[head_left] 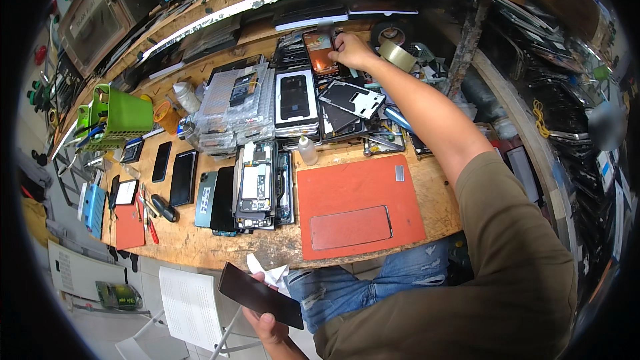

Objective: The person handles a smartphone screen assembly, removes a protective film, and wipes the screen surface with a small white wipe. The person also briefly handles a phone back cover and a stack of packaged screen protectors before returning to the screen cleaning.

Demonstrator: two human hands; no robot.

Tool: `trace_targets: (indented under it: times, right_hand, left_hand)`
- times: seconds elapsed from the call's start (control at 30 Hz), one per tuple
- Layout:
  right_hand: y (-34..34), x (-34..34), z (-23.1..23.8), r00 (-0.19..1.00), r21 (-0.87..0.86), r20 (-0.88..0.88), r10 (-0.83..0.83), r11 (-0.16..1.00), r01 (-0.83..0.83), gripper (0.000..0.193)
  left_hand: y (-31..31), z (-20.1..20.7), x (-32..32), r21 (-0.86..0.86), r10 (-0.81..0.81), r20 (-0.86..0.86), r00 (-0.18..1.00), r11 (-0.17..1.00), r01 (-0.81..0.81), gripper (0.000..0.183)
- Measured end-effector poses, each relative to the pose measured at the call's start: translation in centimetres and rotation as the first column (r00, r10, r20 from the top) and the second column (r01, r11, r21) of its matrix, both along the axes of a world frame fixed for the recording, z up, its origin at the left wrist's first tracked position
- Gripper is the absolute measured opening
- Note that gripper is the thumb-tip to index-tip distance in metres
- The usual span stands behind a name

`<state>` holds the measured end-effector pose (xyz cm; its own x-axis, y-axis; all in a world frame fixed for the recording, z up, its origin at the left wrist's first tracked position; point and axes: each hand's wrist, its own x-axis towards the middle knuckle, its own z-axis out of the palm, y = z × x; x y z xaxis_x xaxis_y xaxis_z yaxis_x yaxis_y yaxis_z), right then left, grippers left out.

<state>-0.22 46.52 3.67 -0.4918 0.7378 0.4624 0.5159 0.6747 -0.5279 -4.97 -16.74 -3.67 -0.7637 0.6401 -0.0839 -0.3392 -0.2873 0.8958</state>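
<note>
My left hand (267, 327) holds a dark smartphone (261, 295) low in front of the bench, its glossy face up. A crumpled white cloth or tissue (270, 273) shows beyond the phone. My right arm stretches to the back of the bench. There my right hand (351, 52) is closed beside a phone with a lit orange screen (320, 52); a blurred dark piece shows above its fingers, and what they grip is unclear. Nearer me lies a red mat (360, 187) with a clear, dark-edged phone-sized panel (351, 228) on it.
Stacked opened phones (257, 183), a white phone box (295, 97) and bubble-wrapped packs (230, 110) fill the middle. A small dropper bottle (307, 151) stands by the mat. Left are a green basket (127, 112), loose phones (183, 177) and hand tools (148, 207). A wooden post (467, 47) rises right.
</note>
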Motion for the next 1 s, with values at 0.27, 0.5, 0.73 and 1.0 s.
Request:
trace_targets:
  times: [0.27, 0.5, 0.73, 1.0]
  right_hand:
    - [-0.2, -0.4, 0.6, 0.990, -0.155, -0.142, -0.024, 0.988, 0.002, 0.036]
    - [-1.7, -0.7, 1.4, 0.962, -0.013, -0.200, -0.186, 0.982, 0.187, 0.034]
    - [-21.7, 5.6, 6.6, 0.870, 0.264, -0.302, 0.389, 0.911, -0.316, 0.026]
    - [-39.6, 13.1, 1.7, 0.721, -0.321, -0.293, 0.628, 0.645, -0.693, 0.015]
  left_hand:
    - [1.1, -0.1, -0.1, 0.010, -0.082, 0.044, 0.996, 0.997, 0.082, 0.106]
    - [4.7, 2.1, 0.4, 0.082, -0.181, -0.022, 0.983, 0.980, 0.182, 0.108]
    - [4.9, 2.1, 1.3, 0.213, -0.323, 0.107, 0.940, 0.931, 0.296, 0.111]
    - [7.9, 1.1, 2.4, 0.395, -0.534, 0.056, 0.843, 0.788, 0.473, 0.103]
